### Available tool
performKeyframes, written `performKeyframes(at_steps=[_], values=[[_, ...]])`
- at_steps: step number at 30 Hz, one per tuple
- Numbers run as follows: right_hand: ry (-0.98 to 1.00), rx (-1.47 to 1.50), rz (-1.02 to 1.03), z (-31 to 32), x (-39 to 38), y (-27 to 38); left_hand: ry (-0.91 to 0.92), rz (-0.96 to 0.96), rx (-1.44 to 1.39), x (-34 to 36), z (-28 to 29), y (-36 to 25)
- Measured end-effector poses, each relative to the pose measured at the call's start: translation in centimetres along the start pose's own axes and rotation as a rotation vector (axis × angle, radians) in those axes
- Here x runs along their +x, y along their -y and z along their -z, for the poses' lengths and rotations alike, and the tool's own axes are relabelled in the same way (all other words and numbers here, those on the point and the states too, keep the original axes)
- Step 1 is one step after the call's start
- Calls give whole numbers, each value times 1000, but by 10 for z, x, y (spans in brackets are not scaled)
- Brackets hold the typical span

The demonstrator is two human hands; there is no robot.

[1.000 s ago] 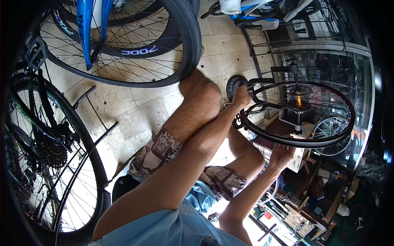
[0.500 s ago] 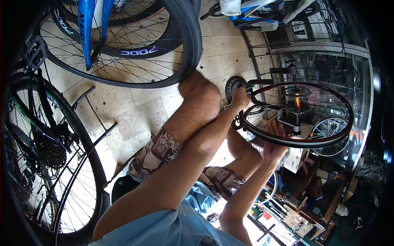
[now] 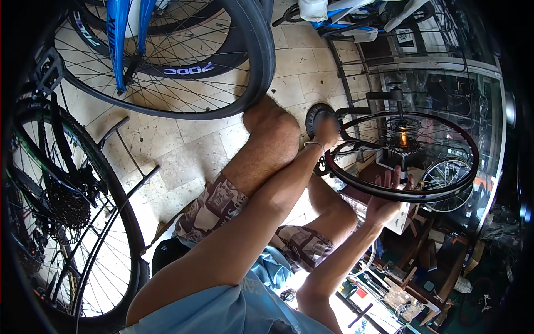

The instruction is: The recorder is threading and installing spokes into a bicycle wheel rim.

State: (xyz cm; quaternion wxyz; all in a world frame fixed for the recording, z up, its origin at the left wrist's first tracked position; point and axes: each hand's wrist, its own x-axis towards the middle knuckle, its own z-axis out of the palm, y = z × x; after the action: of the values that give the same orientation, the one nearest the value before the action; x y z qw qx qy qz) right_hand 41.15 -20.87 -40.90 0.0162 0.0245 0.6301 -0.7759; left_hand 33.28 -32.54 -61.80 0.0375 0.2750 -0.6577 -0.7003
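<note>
A bare bicycle rim with spokes, the wheel [image 3: 473,146], sits in a black truing stand [image 3: 384,96] with its cassette [image 3: 403,145] and a shiny gold hub [image 3: 403,133] at the centre. My left hand [image 3: 327,133] is at the wheel's left side, close to a round black ribbed disc [image 3: 316,114]; its fingers are smeared and what they touch is unclear. At the near edge of the rim, my right hand [image 3: 384,209] reaches up with its fingers stretched out, partly behind the rim.
A bicycle wheel with a black tyre [image 3: 261,61] and a blue fork [image 3: 117,50] stand at upper left. Another rear wheel [image 3: 125,222] is on the left. Beside the stand is a glass cabinet [image 3: 439,94]; a smaller wheel [image 3: 445,206] leans behind. Tools and boxes lie at lower right.
My right hand has shifted right along the rim's near edge, its fingers now stretched upward. The wheel appears to have turned. My left hand stays by the disc, its fingers now blurred.
</note>
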Motion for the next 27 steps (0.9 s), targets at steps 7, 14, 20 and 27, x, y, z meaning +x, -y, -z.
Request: performKeyframes(at_steps=[7,14,20,27], values=[[148,8,-64,17,1,-29,-34,-57,-18,0,-3,-2],[132,316,-444,37,25,-108,-24,-19,-38,-1,1,2],[70,295,-470,56,45,-144,103,-39,33,-4,2,-12],[-160,166,-388,57,35,-155,406,-155,236,-13,7,-12]])
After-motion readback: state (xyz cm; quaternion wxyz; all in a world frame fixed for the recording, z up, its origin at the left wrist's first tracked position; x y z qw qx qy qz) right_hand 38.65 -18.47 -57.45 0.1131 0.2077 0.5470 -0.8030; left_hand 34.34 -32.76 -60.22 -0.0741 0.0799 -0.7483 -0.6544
